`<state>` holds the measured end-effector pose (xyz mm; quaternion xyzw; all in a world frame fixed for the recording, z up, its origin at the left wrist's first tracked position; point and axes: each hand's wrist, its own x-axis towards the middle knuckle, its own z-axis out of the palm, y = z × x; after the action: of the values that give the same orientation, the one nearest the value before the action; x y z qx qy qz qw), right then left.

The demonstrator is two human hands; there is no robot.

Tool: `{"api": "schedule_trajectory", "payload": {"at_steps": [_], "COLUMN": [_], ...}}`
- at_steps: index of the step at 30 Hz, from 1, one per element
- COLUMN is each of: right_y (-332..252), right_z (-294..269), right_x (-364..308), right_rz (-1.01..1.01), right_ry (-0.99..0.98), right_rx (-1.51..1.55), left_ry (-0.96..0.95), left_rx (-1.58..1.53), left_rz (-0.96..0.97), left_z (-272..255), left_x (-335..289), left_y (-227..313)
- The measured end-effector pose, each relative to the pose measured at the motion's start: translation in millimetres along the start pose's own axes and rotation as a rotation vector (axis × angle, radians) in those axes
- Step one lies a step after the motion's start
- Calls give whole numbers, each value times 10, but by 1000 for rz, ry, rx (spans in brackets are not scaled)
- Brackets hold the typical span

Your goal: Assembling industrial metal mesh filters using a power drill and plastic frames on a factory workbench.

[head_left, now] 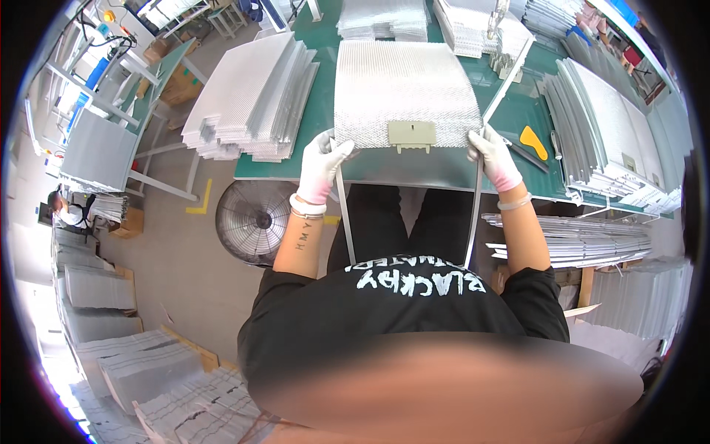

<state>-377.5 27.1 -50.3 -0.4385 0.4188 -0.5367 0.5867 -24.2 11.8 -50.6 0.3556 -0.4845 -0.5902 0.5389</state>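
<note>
I see both gloved hands — left hand (322, 164), right hand (494, 157) — closed on the mesh panel's (403, 89) near corners, panel stretching away from me.

gloved hands: 2, left hand (323, 164), right hand (493, 156) | mesh panel (403, 89) in hand: 1 | beige latch (412, 135) on it: 1 | metal frame strips: 2 (343, 214) (474, 218) | floor fan (255, 219): 1 | yellow scraper (533, 141): 1 | green table (518, 111): 1 | panel stacks: several, exact count unclear
</note>
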Motion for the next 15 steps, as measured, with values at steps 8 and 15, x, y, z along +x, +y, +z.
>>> {"api": "schedule_trajectory", "payload": {"at_steps": [8, 15], "right_y": [-274, -373], "right_z": [103, 290], "right_x": [-203, -346], "right_rz": [-167, -253], "right_ry": [-37, -53], "right_rx": [-74, -82], "left_ry": [103, 48], "left_rx": [71, 7], "left_rz": [179, 308], "left_z": [370, 233], "left_x": [-388, -844], "left_y": [403, 498]}}
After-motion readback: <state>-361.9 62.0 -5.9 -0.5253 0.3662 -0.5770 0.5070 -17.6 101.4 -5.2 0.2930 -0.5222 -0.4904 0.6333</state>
